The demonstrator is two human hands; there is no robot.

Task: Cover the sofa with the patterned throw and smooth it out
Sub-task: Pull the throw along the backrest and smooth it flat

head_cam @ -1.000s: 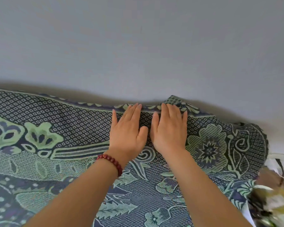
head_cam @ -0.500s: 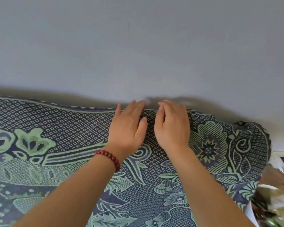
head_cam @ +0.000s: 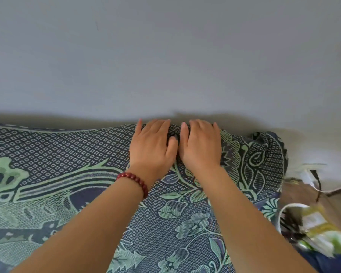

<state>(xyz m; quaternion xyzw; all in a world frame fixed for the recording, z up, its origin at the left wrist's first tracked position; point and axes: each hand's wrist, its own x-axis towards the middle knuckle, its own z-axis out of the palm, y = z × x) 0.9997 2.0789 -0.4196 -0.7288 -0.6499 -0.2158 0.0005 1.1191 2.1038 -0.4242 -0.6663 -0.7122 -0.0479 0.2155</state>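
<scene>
Item 1. Patterned throw (head_cam: 57, 154): woven cloth, dark blue ground with pale green flowers, leaves and a small diamond lattice. It fills the lower half of the view from 9 o'clock round through 6 to 3, spread over the sofa, which is hidden under it. Its top edge runs along a ridge against the wall. At 3 o'clock the corner sits bunched in loose folds; the rest lies mostly flat.

Item 2. Left hand (head_cam: 153, 148): just below centre, palm down on the throw at the ridge. The fingers (head_cam: 156, 127) are straight and close together, laid forward over the top edge, pressing on the cloth and gripping nothing. The thumb points toward 3 o'clock, its tip touching the other hand.

Item 3. Right hand (head_cam: 200, 146): beside the left, on its 3 o'clock side, palm down on the same ridge. Its fingers lie forward and bend slightly over the edge, the tips dipping out of sight. They rest on the fabric rather than clasping it.

Item 4. Red bead bracelet (head_cam: 133, 180): on the left wrist, toward 7 o'clock from the hand. Both forearms are bare and enter from 6 o'clock.

Item 5. Wall (head_cam: 165, 56): plain grey, filling the upper half toward 12 o'clock, with a soft shadow above the ridge.

Item 6. Dark cable (head_cam: 319, 184): at 3 to 4 o'clock, beyond the bunched corner.

Item 7. Blurred clutter (head_cam: 313, 225): white, yellow and green, at 4 o'clock; too smeared to identify.
</scene>
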